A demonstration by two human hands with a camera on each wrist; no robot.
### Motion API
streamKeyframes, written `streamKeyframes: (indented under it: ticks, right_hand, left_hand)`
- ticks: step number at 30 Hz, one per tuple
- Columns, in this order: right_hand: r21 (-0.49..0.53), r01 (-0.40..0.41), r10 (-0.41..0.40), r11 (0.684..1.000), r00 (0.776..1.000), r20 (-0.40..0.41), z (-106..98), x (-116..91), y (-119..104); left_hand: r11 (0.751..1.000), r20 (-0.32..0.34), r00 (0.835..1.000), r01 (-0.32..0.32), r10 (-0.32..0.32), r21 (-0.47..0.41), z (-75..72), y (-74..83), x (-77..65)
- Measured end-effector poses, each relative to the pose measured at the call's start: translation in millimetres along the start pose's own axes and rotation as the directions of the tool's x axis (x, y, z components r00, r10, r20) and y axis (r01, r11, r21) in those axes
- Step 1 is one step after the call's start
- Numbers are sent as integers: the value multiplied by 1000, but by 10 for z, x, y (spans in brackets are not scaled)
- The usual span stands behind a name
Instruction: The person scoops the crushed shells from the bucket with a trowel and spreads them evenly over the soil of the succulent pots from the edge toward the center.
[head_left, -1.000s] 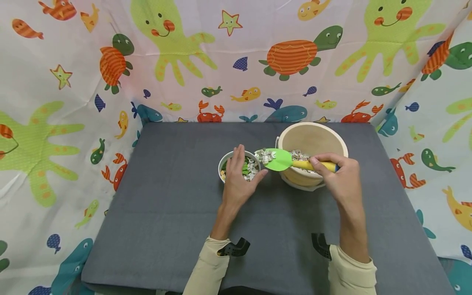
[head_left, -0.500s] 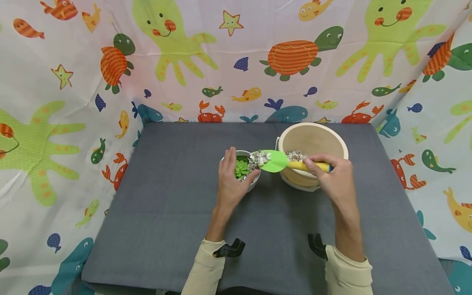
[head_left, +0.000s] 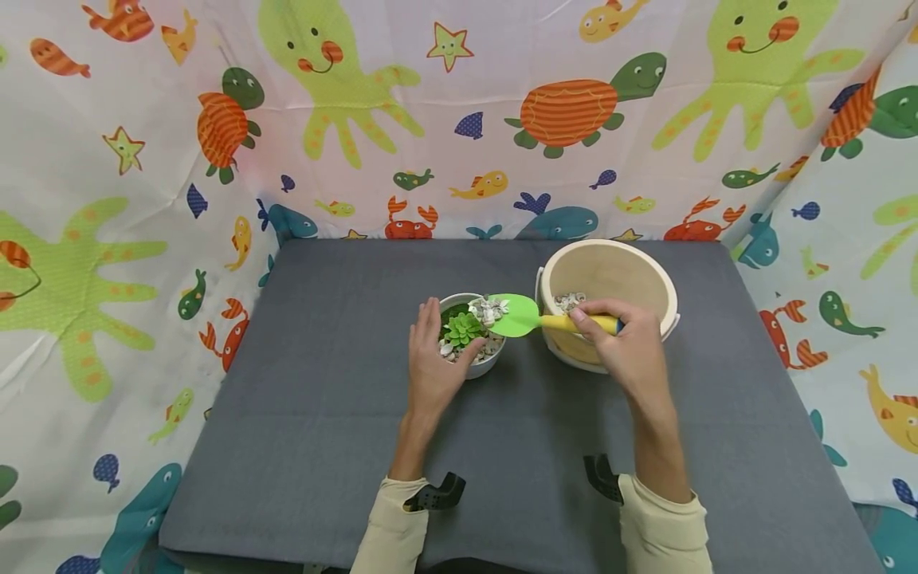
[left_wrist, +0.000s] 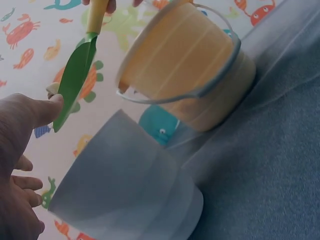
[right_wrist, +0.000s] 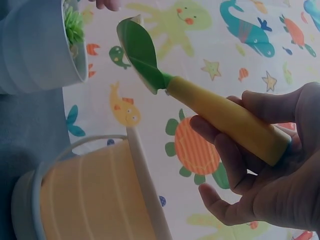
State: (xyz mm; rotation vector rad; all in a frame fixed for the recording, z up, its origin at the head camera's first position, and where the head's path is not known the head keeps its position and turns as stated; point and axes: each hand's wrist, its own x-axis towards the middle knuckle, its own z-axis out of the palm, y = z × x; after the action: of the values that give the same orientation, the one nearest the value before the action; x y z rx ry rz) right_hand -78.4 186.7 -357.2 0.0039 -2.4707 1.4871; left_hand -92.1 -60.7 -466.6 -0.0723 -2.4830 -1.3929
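Note:
My right hand [head_left: 634, 351] grips the yellow handle of a small trowel [head_left: 518, 317]. Its green blade points left over a white pot [head_left: 484, 369] and carries pale pebbles [head_left: 488, 310]. A green succulent [head_left: 463, 328] sits in the pot, with more pebbles around it. My left hand [head_left: 433, 371] is at the pot's left and near side, fingers extended and thumb over the rim. In the left wrist view, the thumb [left_wrist: 50, 107] is close to the blade; I cannot tell whether they touch. The right wrist view shows fingers curled round the handle [right_wrist: 225, 117].
Right of the pot stands a cream bucket [head_left: 610, 267] with pebbles [head_left: 570, 301] inside and a handle at its side. Both containers stand on a grey cloth-covered table [head_left: 323, 383]. A curtain [head_left: 445, 104] printed with sea animals closes off the back and sides.
The trowel has moved left, from the pot's right rim to over its inside. My left hand has shifted left and slightly nearer me, uncovering the succulent.

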Motion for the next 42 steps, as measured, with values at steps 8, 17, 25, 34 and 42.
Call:
streamKeyframes:
  ticks: [8,17,25,34,42]
  right_hand:
    - [-19,39,-39,999,999,11,122,29,-4]
    - [-37,101,-98,994,993,70,327,65,-49]
    - [-153,117,-98,981,988,122,553,29,-176]
    - [-296,314,-285,902,949,136,770,-63,-334]
    - [-414,438,-418,798,897,143,797,-109,-429]
  left_hand:
    - [1000,-27,1000,15,-14,9,-21,-124,-32]
    - [993,8,993,119,-119,-18,-20,-283,-54]
    - [993,75,990,121,-120,-11,-17,-329,-34]
    - [992,77,991,116,-112,-48,5,-381,-44]
    - [997,34,997,67,-66,-40,15,-390,-69]
